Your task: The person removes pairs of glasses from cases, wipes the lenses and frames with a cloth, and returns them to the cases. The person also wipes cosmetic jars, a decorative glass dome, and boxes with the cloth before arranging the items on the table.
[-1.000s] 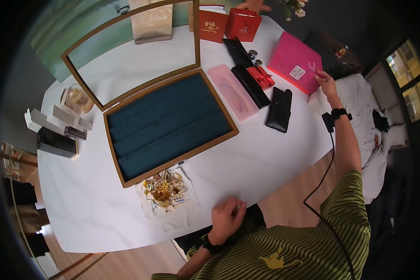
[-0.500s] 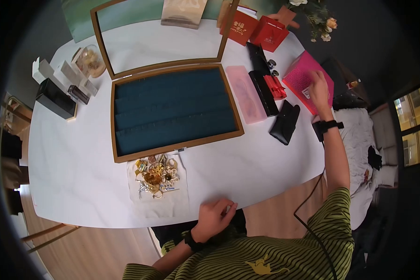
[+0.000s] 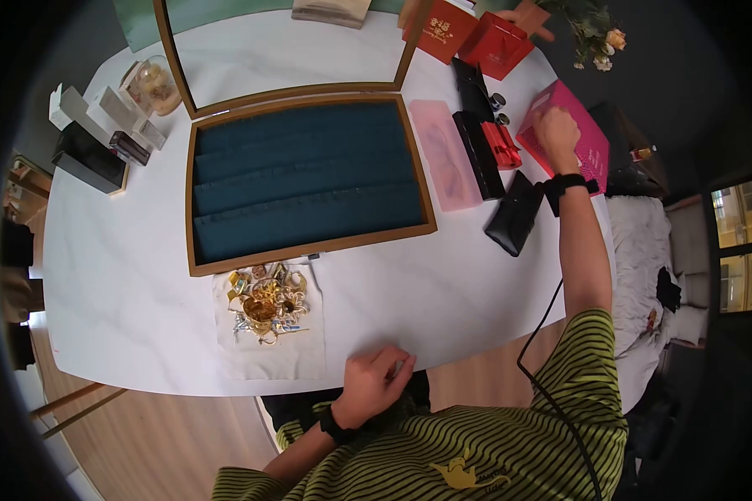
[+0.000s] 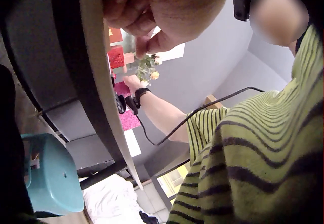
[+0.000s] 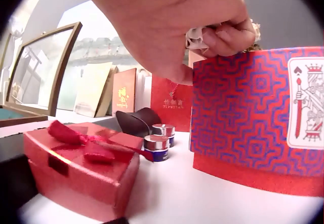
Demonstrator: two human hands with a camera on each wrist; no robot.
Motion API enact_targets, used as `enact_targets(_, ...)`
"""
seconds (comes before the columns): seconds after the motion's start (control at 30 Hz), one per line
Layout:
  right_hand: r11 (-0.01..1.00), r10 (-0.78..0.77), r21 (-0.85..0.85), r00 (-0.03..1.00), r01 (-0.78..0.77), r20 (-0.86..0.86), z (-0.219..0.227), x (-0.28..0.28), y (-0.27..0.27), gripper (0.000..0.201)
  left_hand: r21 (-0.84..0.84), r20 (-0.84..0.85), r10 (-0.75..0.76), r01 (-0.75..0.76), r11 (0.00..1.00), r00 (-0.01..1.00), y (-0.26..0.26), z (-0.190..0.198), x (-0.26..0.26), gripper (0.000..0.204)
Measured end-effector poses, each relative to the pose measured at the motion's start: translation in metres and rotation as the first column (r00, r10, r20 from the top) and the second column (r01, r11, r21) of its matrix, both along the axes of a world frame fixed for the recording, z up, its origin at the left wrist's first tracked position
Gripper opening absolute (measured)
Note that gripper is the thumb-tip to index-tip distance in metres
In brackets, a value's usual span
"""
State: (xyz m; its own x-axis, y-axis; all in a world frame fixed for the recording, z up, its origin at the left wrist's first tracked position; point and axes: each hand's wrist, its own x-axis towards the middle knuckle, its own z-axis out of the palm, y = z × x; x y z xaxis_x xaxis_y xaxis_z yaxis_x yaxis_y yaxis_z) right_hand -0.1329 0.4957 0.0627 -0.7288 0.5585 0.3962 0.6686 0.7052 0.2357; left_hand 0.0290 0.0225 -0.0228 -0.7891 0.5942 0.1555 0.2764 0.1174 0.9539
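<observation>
L hand (image 3: 374, 386) is at the near edge of the bench (image 3: 409, 309), fingers loosely curled, nothing held. Just past it, to the L: pile of jewellery (image 3: 263, 307) on a white cloth (image 3: 267, 361). Next, wood-framed case (image 3: 309, 171), teal lining, glass lid up. To its R: black pouch (image 3: 515, 214), then pink case (image 3: 444, 154), black box (image 3: 477, 154) & red gift box (image 3: 503, 144) w/ bow, side by side. R hand (image 3: 557, 134) is over the pink box (image 3: 589, 150), far R of bench, fingers curled by its top edge; can't tell if it grips it. R wrist view: playing-card king on box side. Two small tins (image 5: 158, 145) btwn gift box & red bag (image 3: 495, 46). Flowers (image 3: 597, 46) farther back.
</observation>
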Motion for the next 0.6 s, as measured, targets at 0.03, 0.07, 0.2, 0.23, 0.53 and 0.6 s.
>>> enact_targets(0.03,1.0,-0.001,0.004,1.0,0.001,0.006,-0.001,0.006,-0.003,0.037,0.003,0.008,0.01,-0.01,1.0,1.0,0.0,-0.001,0.0,0.012)
enact_targets(0.07,0.998,0.055,0.017,0.997,-0.055,-0.052,-0.004,0.015,-0.006,0.037,0.007,0.014,0.009,-0.009,1.0,1.0,0.0,-0.001,0.001,0.012)
enact_targets(0.2,0.983,0.182,-0.005,0.974,-0.185,-0.134,-0.002,0.053,-0.024,0.037,0.004,-0.024,-0.006,0.006,1.0,1.0,0.0,-0.001,0.0,0.012)
enact_targets(0.23,0.975,0.219,-0.011,0.962,-0.224,-0.161,-0.001,0.061,-0.029,0.036,0.005,-0.038,-0.009,0.009,1.0,0.999,0.0,-0.002,0.0,0.011)
enact_targets(0.53,0.828,0.359,-0.411,0.923,-0.382,-0.134,0.004,0.066,-0.12,0.052,-0.006,-0.039,-0.026,0.026,1.0,0.999,-0.001,-0.001,0.0,0.011)
enact_targets(0.6,0.876,0.28,-0.428,0.957,-0.223,0.076,0.004,0.052,-0.134,0.054,0.007,-0.015,-0.036,0.036,0.999,0.999,-0.001,-0.003,0.001,0.01)
